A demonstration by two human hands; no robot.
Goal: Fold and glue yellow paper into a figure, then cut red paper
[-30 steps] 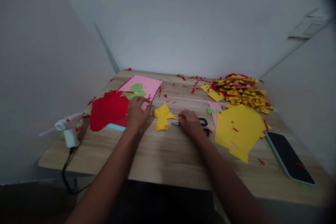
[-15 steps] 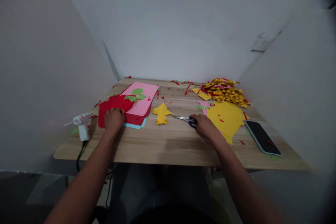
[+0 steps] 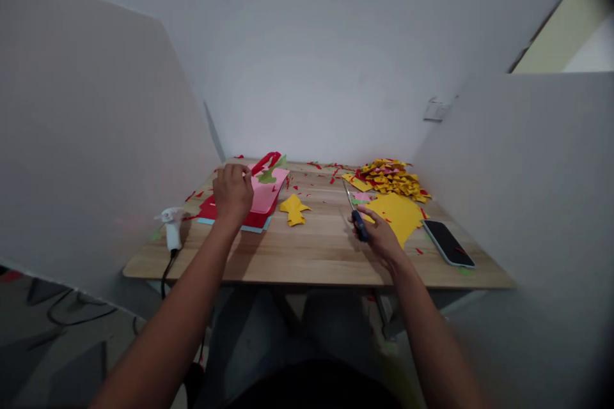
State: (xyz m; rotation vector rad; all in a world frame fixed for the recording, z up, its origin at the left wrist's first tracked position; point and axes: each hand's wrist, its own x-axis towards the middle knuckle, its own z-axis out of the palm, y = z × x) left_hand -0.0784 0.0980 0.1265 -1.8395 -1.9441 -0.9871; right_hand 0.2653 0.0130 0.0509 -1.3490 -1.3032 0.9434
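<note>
My left hand (image 3: pixel 233 192) is raised over the left stack, its fingers pinched on a red paper piece (image 3: pixel 267 163) that is tipped up beside it. A green leaf-like cutout (image 3: pixel 271 174) lies close to that piece, over the pink sheet (image 3: pixel 263 198). My right hand (image 3: pixel 378 233) holds scissors (image 3: pixel 359 226) by their dark handles, with the blades pointing away toward the wall. Between the hands a yellow cutout (image 3: pixel 294 209) with pointed arms lies flat on the wooden table (image 3: pixel 307 255). Yellow sheets (image 3: pixel 398 212) lie just beyond my right hand.
A white glue gun (image 3: pixel 171 233) with a black cord stands at the left edge. At the back right is a heap of folded yellow pieces (image 3: pixel 393 179). A phone (image 3: pixel 448 243) lies at the right. Red scraps (image 3: pixel 334 174) litter the back. Grey partitions (image 3: pixel 96 128) enclose the table.
My left hand has lifted the red piece up and to the right. The scissors in my right hand have swung from pointing left to pointing away. The camera view has shifted.
</note>
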